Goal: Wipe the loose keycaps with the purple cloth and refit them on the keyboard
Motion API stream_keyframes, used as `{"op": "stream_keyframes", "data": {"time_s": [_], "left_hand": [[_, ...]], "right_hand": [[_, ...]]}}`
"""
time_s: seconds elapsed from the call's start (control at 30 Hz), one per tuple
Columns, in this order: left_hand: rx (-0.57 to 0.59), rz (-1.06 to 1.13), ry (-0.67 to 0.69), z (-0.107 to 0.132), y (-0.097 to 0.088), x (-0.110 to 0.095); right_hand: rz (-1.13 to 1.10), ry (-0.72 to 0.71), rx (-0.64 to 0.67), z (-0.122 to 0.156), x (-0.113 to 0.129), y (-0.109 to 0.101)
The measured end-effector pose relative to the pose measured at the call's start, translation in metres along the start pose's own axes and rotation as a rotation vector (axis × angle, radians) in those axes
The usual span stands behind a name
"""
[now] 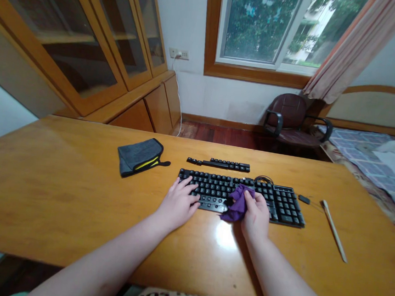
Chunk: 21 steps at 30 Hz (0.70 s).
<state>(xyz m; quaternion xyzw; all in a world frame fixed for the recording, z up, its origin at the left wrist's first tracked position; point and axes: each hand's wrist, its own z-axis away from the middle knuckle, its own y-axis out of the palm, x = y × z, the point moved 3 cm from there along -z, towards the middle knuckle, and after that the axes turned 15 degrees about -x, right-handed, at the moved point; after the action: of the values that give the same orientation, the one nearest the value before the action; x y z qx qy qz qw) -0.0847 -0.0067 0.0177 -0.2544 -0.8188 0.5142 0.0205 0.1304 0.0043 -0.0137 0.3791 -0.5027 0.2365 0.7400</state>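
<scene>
A black keyboard (215,186) lies on the wooden desk in front of me, and part of its lower rows is bare of keycaps. My left hand (178,202) rests on its left end with fingers spread. My right hand (256,214) pinches a crumpled purple cloth (237,204), which lies over the lower middle of the keyboard and hides the keys beneath it. Behind the keyboard, loose black keycaps (230,165) are set out in short rows, a long space bar among them.
A folded grey cloth (138,155) with a yellow lining lies left of the keyboard. To the right are a small black USB piece (304,199) and a pale thin stick (334,231). The keyboard's coiled cable (264,179) sits behind it. A chair (288,117) stands past the desk (76,192).
</scene>
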Motion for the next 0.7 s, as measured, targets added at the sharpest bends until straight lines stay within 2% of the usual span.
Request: {"op": "stream_keyframes", "data": {"time_s": [0.1,0.2,0.3,0.43,0.53,0.7], "left_hand": [[0.048,0.027,0.01,-0.017,-0.004,0.001],[0.049,0.042,-0.034,-0.051,-0.002,0.011],[0.057,-0.006,-0.137,-0.092,0.012,0.03],[0.148,0.003,-0.231,-0.134,0.043,0.047],[0.183,0.013,-0.25,-0.149,0.062,0.052],[0.209,0.035,-0.271,-0.158,0.083,0.058]], "right_hand": [[0.001,-0.018,-0.004,0.0,0.0,-0.001],[0.009,-0.033,0.004,0.0,0.0,-0.001],[0.013,-0.02,0.017,0.0,0.0,-0.001],[0.014,0.012,0.027,0.001,-0.003,-0.001],[0.017,0.022,0.025,0.002,-0.004,-0.001],[0.004,0.04,0.051,0.003,-0.003,0.0]]}}
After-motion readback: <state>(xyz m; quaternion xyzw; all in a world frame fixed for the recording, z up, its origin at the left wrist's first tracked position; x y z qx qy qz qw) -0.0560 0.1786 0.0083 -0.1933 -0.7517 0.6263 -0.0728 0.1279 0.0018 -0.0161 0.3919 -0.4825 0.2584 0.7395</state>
